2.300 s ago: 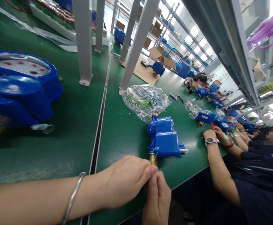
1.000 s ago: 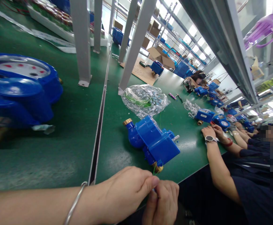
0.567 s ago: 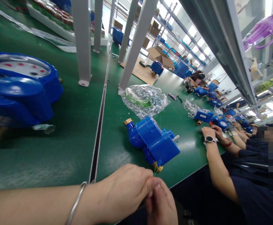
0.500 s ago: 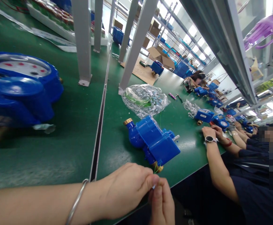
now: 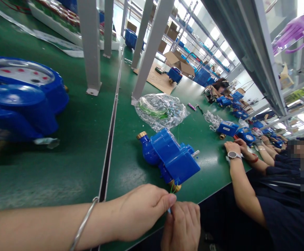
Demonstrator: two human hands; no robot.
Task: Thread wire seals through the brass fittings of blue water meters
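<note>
My left hand (image 5: 146, 211), with a silver bangle at the wrist, comes in from the left. Its thumb and forefinger pinch a thin green wire (image 5: 173, 188), which loops up past the fingertips. My right hand (image 5: 183, 223) is curled close against it, fingers closed on a small light-blue tag (image 5: 169, 210), mostly hidden between the hands. Just beyond lies a blue water meter (image 5: 176, 158) with brass threaded ends, on its side on the green table. The wire loop overlaps its near brass end; whether it passes through anything there I cannot tell.
A clear plastic bag (image 5: 161, 111) of green wires and light-blue pieces lies behind the meter. Another blue meter (image 5: 18, 101) stands at left. Grey posts (image 5: 90, 48) rise from the green table (image 5: 81, 164). At right, a co-worker's hands (image 5: 234, 148) are by another meter.
My right hand has turned over, its knuckles now facing up beside my left fingertips. My left hand stays almost in place with the wire. The meter lies as before.
</note>
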